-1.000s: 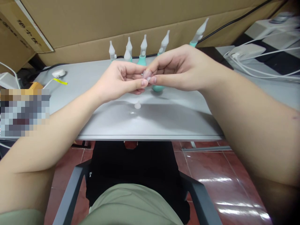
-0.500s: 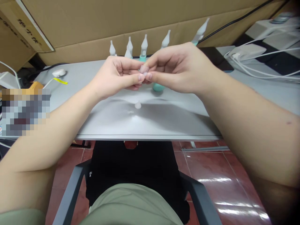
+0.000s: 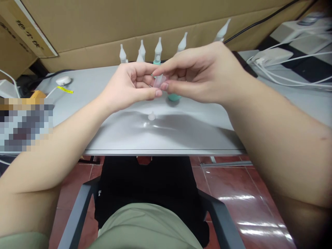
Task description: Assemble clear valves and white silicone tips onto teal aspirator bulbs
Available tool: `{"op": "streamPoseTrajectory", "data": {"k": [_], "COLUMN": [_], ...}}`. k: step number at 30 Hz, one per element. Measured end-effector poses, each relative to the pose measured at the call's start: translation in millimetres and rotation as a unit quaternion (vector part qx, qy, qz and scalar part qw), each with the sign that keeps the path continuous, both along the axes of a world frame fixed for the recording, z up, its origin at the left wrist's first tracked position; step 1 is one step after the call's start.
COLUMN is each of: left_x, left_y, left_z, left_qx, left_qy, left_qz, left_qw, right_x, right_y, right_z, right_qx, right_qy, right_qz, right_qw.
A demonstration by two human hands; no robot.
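Note:
My left hand (image 3: 132, 83) and my right hand (image 3: 194, 74) meet over the table, fingertips closed around a small clear plastic tube piece (image 3: 159, 81). The left thumb and fingers hold it from the left; the right thumb lies against its right side. Below them on the table rests a small whitish translucent part (image 3: 151, 116). Behind my right hand, the mint-green bulb (image 3: 174, 97) of a nasal aspirator shows, its upper portion mostly hidden. Several white-tipped aspirators, one with its white nozzle (image 3: 158, 46) well visible, stand in a row behind my hands.
A cardboard wall (image 3: 166, 20) closes off the back of the grey table (image 3: 116, 141). White cables (image 3: 282, 81) and a white adapter (image 3: 275, 55) lie at the right. On the left are a small white case (image 3: 63, 81) and a yellow tag (image 3: 65, 90). Chair armrests (image 3: 77, 211) flank my lap.
Both hands stay together on the clear piece. My right forefinger has lifted off it and the fingers have spread apart, so more of the piece shows.

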State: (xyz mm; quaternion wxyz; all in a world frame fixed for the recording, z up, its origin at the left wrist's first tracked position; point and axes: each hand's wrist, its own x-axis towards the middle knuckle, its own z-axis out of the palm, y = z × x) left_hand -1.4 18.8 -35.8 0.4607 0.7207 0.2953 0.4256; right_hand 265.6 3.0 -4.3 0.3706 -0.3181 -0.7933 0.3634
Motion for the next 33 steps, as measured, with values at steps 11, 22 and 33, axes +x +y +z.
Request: {"op": "streamPoseTrajectory", "data": {"k": [11, 22, 33], "left_x": [2.5, -2.7, -1.9], "left_y": [-2.8, -5.7, -10.3], "left_z": [-1.1, -1.3, 0.3], "left_qx": [0.003, 0.000, -0.013], "left_qy": [-0.023, 0.001, 0.038], "left_qz": [-0.048, 0.001, 0.003], "left_qw": [0.999, 1.000, 0.999], "right_x": [3.0, 5.7, 45.5], "right_y": [20.5, 9.9, 41.9], "right_z": [-8.9, 11.4, 7.4], "right_qx": [0.099, 0.012, 0.037], "right_qy": [0.016, 0.138, -0.091], "right_qz": [0.026, -0.068, -0.063], "right_qw": [0.995, 0.988, 0.993]}}
